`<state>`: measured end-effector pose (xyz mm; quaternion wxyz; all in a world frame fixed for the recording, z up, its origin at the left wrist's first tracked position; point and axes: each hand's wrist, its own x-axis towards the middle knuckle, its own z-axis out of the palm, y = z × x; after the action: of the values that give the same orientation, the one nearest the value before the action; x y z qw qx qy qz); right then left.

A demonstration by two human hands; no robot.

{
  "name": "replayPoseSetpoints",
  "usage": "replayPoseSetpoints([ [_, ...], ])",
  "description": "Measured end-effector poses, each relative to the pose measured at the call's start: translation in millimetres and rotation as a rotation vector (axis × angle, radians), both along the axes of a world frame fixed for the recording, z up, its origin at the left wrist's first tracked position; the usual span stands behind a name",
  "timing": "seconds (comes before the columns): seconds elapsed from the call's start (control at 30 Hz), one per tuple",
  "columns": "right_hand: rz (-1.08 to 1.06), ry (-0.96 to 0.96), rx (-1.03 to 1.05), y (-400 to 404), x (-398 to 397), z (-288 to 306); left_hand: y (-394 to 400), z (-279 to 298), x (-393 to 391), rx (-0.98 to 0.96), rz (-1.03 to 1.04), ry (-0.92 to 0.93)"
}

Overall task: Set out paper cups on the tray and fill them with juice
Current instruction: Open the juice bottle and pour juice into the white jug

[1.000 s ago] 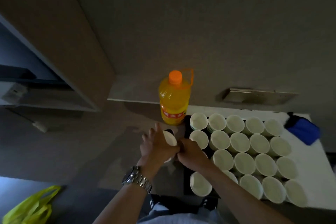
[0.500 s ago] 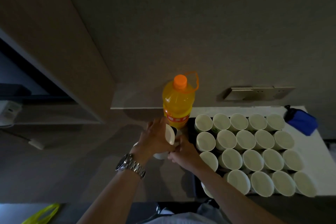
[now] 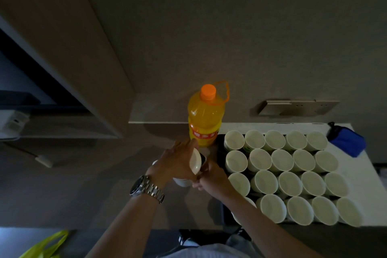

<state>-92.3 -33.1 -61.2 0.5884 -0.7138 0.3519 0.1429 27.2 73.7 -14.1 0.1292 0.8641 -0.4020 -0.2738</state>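
Both hands meet just left of the tray (image 3: 220,144), working one short stack of paper cups (image 3: 195,163). Left hand (image 3: 178,163) is wrapped around the stack, holding it on its side with the open mouth facing right toward the tray. Right hand (image 3: 211,178) is curled at that open end, fingers pinching at the rim; looks like it's peeling one cup off, but the exact contact is too dark to confirm.

Stack's long axis runs roughly left-right, so a freed cup comes out pointing at the tray and needs tipping upright before it lands. Right hand is the nearer one to the tray, practically at its left edge.

Tray is packed with rows of upright cups (image 3: 282,161), rims touching, all looking empty. Near-left corner is partly hidden by the right forearm, so I can't tell whether a slot is free there.

Juice bottle (image 3: 205,119) stands capped just beyond the hands, beside the tray's far-left corner. Pouring not yet started, I'd say.
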Motion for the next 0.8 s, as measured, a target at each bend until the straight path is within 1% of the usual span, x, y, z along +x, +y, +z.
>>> replayPoseSetpoints([
  [0.1,-0.054,-0.022,0.062,-3.2,-3.1,0.1,3.7,-1.7,-0.2,-0.023,0.021,0.056],
  [0.17,-0.087,-0.023,0.078,-8.4,-3.1,-3.4,6.7,-3.7,0.4,-0.051,0.095,0.116],
  [0.23,-0.108,-0.038,0.044,-12.1,-2.0,-2.7,7.8,-6.4,0.4,-0.067,0.173,0.099],
  [0.3,-0.137,-0.103,-0.064,-13.3,-1.4,0.7,8.8,-7.1,-0.5,-0.090,0.270,0.035],
  [0.43,-0.146,-0.263,-0.253,-13.2,0.8,5.2,16.0,-5.3,-2.6,-0.074,0.429,0.019],
  [0.53,-0.081,-0.286,-0.389,-15.6,4.9,9.4,19.2,-3.5,-9.0,-0.033,0.518,-0.011],
  [0.6,-0.021,-0.256,-0.376,-16.4,7.5,11.5,17.2,-2.9,-16.0,-0.005,0.563,-0.042],
  [0.67,-0.004,-0.227,-0.298,-18.2,8.6,11.9,13.4,-2.1,-22.1,0.002,0.593,-0.078],
  [0.73,-0.004,-0.232,-0.255,-20.1,9.4,12.1,8.0,-1.4,-25.6,0.011,0.593,-0.129],
  [0.8,-0.006,-0.248,-0.250,-20.9,9.6,12.9,1.3,-0.7,-27.4,0.078,0.561,-0.216],
])
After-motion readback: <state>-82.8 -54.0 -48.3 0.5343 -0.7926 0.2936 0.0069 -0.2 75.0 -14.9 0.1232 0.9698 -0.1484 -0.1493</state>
